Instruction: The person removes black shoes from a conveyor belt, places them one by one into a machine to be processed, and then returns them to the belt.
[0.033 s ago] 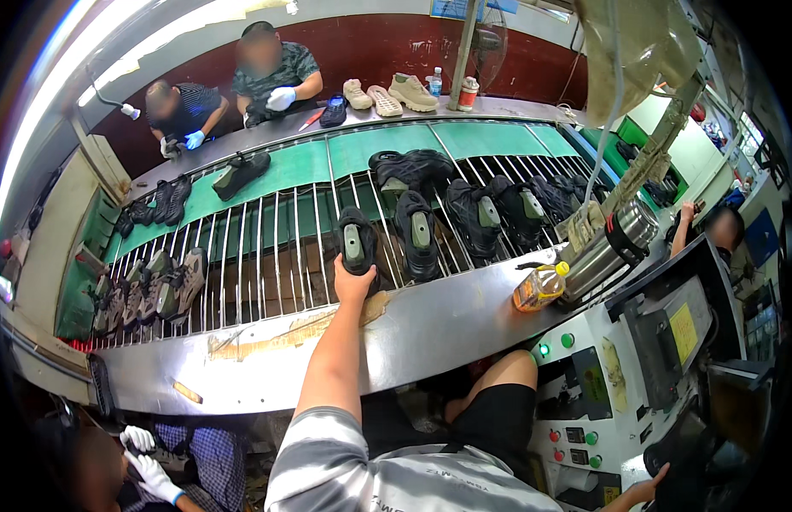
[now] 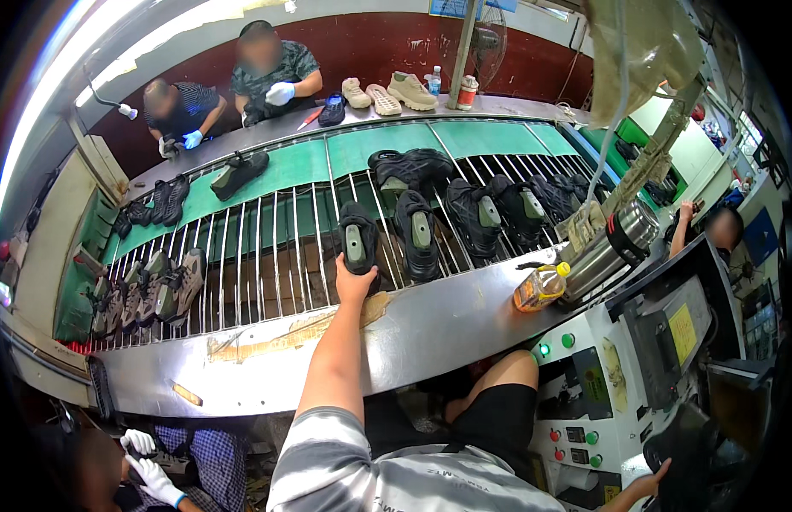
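Note:
My left hand (image 2: pixel 356 280) reaches over the metal ledge and is closed round the heel end of a black shoe (image 2: pixel 359 226) with a green last in it. That shoe rests on the rail conveyor (image 2: pixel 278 252), toe pointing away. Just right of it stands another black shoe (image 2: pixel 417 237), with more in a row beyond. At the lower right, my right hand (image 2: pixel 650 485) has its fingers against a dark, shoe-like object (image 2: pixel 688 452) beside the machine; its far side is lost in shadow.
Brown shoes (image 2: pixel 183 286) stand at the conveyor's left end. A steel flask (image 2: pixel 614 247) and a yellow-capped bottle (image 2: pixel 541 288) stand on the ledge (image 2: pixel 447 320), near a control panel (image 2: pixel 575 375). Two people work across the conveyor; a gloved person (image 2: pixel 153 478) sits at lower left.

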`<state>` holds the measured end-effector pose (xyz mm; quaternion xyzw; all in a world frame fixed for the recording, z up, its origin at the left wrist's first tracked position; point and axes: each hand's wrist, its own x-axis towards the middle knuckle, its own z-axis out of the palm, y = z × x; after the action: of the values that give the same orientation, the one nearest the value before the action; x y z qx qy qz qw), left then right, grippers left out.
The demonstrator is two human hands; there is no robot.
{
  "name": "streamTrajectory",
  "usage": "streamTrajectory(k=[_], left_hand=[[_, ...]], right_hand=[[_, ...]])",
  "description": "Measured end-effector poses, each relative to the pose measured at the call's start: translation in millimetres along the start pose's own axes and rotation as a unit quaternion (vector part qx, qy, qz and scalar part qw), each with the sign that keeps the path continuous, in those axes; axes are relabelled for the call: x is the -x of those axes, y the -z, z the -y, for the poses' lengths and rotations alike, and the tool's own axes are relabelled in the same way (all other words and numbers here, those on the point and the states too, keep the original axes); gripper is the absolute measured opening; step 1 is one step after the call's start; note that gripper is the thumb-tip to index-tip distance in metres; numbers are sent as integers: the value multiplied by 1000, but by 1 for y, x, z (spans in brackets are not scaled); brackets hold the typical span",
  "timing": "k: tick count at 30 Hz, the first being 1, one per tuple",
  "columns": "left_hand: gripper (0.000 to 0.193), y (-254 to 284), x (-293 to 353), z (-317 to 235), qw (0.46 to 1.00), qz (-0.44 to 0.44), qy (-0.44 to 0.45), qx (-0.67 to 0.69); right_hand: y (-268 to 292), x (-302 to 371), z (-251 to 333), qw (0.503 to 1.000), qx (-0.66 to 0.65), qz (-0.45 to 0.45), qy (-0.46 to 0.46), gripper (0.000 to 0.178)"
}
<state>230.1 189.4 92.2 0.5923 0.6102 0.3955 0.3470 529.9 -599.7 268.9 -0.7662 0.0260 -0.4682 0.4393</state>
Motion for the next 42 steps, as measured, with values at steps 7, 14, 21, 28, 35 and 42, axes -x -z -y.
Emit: streamTrajectory(k=[7, 14, 21, 28, 35, 42], left_hand=[[92, -6, 83, -15, 991, -40, -122, 50], [115, 121, 273, -99, 811, 303, -100, 490], [66, 246, 215, -49, 913, -45, -17, 405], [76, 214, 163, 82, 991, -111, -48, 62], [72, 146, 93, 32, 988, -143, -41, 51], [67, 103, 25, 43, 977, -193, -88, 16]], right_hand=[[-143, 82, 32, 713, -534, 406, -205, 69], [-202, 316, 279, 340, -504, 746, -271, 72], [-134, 289, 463, 224, -474, 788, 323, 46], [-53, 137, 503, 121, -900, 407, 99, 19], [-57, 106, 476, 208, -911, 336, 118, 16], [-81, 116, 461, 266, -892, 329, 157, 14]])
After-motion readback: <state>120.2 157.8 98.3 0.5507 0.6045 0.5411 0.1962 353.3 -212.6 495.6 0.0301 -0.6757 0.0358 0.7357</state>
